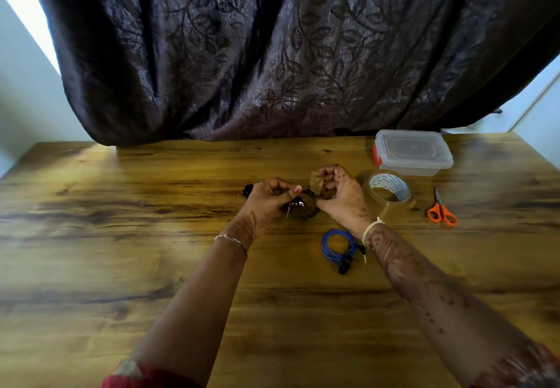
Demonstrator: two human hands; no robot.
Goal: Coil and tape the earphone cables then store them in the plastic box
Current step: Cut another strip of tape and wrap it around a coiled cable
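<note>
Both grips are busy: your left hand (269,195) pinches the dark coiled earphone cable (303,207) just above the surface (121,236), while your right hand (341,193) holds a strip of tape (317,181) against it. Near your right wrist lies a blue coiled earphone cable (336,246). Beyond sit the tape roll (389,189), orange scissors (441,210) and the closed plastic box (413,151).

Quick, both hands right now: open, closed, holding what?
Left hand: closed, pinching the black earphone coil.
Right hand: closed, holding a piece of tape at the coil.
</note>
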